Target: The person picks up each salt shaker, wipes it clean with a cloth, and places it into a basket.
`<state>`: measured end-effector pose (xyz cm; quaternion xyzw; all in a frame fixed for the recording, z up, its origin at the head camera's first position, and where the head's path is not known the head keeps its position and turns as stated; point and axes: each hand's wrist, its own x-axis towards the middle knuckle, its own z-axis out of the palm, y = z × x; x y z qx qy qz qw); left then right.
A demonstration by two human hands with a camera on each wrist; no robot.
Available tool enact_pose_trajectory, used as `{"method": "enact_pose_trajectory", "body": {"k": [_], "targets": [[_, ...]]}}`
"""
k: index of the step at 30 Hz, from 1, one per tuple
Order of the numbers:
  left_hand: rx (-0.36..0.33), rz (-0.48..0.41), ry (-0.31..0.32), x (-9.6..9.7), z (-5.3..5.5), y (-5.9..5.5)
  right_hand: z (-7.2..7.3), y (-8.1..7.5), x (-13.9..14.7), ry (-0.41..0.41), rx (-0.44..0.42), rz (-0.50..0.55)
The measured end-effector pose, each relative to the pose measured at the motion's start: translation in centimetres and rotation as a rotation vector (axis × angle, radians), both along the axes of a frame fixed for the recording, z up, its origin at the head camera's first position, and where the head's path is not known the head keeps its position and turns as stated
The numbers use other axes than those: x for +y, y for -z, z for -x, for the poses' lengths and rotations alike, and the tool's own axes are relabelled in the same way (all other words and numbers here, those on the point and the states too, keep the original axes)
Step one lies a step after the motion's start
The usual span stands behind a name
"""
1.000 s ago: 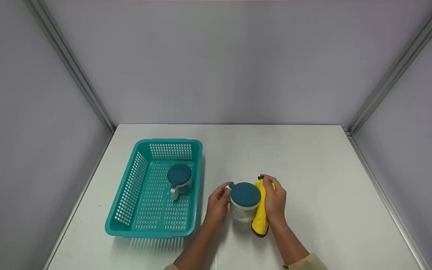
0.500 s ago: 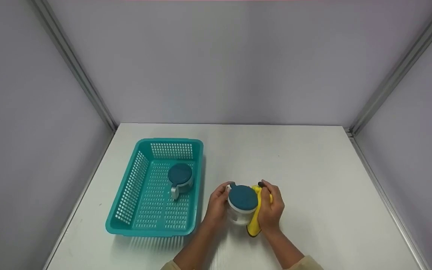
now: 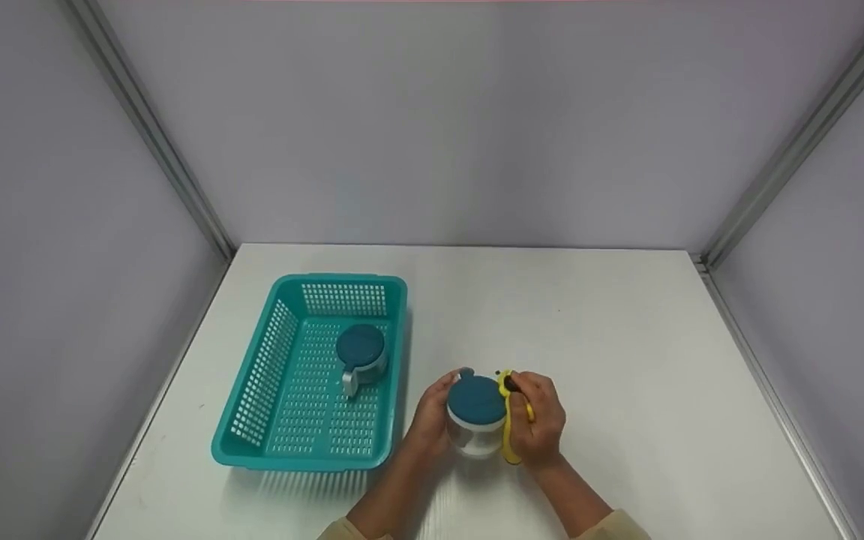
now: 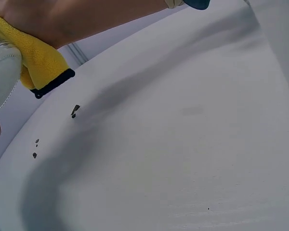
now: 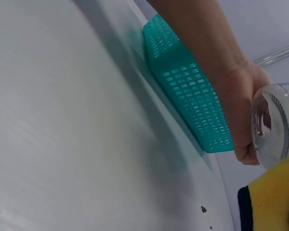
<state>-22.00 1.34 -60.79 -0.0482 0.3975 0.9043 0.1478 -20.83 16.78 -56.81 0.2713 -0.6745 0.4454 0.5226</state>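
My left hand [image 3: 432, 416] grips a clear glass jar [image 3: 475, 439] with a blue lid [image 3: 476, 400] and a white collar. From the right, my right hand [image 3: 539, 420] pinches a yellow cloth [image 3: 511, 442] with a dark edge and presses it to the jar's side. In the left wrist view the cloth [image 4: 41, 62] hangs beside the glass jar [image 4: 2, 72]. The right wrist view shows the jar's ridged base [image 5: 272, 127] raised off the table, with my left hand [image 5: 238, 103] round its far side.
A teal plastic basket [image 3: 398, 375] stands on the white table [image 3: 589, 315], left of my hands. Inside it, near its right wall, is a second blue-lidded jar [image 3: 361, 346] with a light handle. Grey panels [image 3: 439, 135] enclose the table at the back and sides.
The jar has shifted slightly left and toward me. My right hand has moved left with the cloth, which is now more bunched, and its fingers have curled in further.
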Motion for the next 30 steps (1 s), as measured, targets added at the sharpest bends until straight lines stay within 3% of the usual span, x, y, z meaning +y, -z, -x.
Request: {"method": "enact_pose_trajectory", "body": {"k": [7, 18, 30], "targets": [[-0.054, -0.062, -0.001, 0.2, 0.1, -0.3, 1.0, 0.8, 0.6, 0.03, 0.114, -0.066], [-0.086, -0.055, 0.016, 0.7, 0.2, -1.3, 1.4, 4.1, 1.9, 0.044, 0.11, -0.125], [-0.027, -0.088, 0.06, 0.8, 0.4, -1.5, 1.9, 3.8, 1.9, 0.038, 0.134, -0.135]]}}
